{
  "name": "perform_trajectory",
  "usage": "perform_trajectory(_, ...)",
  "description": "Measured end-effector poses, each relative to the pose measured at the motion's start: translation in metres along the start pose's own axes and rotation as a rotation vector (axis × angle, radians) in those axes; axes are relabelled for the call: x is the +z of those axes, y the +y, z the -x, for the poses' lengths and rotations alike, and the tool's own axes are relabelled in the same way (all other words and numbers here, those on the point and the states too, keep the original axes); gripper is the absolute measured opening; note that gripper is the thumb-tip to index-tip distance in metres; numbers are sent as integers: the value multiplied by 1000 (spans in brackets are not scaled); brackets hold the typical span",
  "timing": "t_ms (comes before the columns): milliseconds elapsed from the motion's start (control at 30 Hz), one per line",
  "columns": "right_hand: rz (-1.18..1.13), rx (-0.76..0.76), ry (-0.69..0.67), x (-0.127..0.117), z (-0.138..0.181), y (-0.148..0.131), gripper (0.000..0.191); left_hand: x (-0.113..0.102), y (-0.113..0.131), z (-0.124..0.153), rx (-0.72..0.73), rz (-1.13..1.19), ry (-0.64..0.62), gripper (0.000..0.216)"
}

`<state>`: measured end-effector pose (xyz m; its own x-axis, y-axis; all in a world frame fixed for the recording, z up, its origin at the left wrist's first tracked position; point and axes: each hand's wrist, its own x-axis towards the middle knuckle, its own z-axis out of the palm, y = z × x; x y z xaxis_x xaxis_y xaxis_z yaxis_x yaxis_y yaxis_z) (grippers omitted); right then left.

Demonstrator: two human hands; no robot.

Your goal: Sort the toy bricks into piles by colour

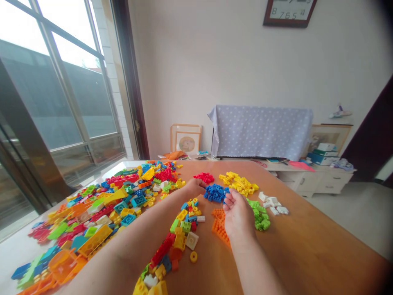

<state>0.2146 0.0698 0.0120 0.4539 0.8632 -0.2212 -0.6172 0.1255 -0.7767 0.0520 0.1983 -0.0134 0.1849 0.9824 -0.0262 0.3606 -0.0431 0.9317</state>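
My left hand (194,187) reaches forward and rests at the left edge of a small pile of blue bricks (215,192), fingers curled. My right hand (238,215) lies just right of that pile, fingers bent round a blue brick at its edge. Sorted heaps lie about the hands: red bricks (204,177), yellow bricks (239,183), green bricks (260,214), white bricks (272,203) and orange bricks (219,224), the orange ones partly under my right wrist.
A big mixed heap of coloured bricks (101,209) covers the left of the wooden table (307,246), with a strip of loose bricks (181,233) between my forearms. Behind stand a window, a cloth-covered object (260,131) and a low white cabinet (313,178).
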Motion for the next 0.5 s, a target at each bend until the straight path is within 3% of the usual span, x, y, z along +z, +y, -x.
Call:
perform_trajectory(133, 17, -13, -5, 0, -2, 1, 29, 10, 5, -3, 11, 70, 17, 45)
perform_trajectory(267, 16, -2, -36, 1, 0, 3, 29, -3, 6, 6, 19, 133, 48, 40)
perform_trajectory(367, 32, 2, -60, 1, 3, 4, 29, -31, 6, 18, 16, 152, 97, 33)
perform_trajectory(500, 42, 6, -88, 1, 7, 7, 28, -88, 7, 42, 13, 130, 229, 34)
